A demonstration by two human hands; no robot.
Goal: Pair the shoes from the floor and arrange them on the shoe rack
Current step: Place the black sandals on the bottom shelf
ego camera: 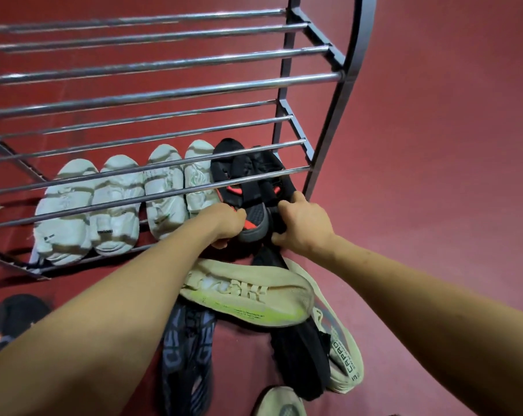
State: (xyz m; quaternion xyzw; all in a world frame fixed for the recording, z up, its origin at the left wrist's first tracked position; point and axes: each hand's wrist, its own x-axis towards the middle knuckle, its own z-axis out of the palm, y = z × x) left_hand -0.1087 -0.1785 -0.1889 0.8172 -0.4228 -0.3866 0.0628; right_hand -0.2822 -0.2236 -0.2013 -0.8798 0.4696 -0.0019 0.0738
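The heel of a black shoe (248,202) is gripped by the curled fingers (224,243) of the left hand (228,222); its orange-marked sole is turned toward the camera; the heel of a second black shoe (270,172) beside it is held by the right hand (299,225), whose fingers (279,238) are curled round its rear; both shoes are set at the right end of the bottom shelf of the rack (329,127), toes pointed away, just beside the right post; to their left on the same shelf two pairs of white shoes are lined up, one pair (180,187) next to the black shoes, the other (86,208) further left; the upper shelves are seen as bare chrome bars; on the red floor (434,175) below the arms a cream shoe (248,294) is lain on its side over a blue-black shoe (188,355); a black shoe (299,355) and a second cream shoe (342,355) are piled to its right.
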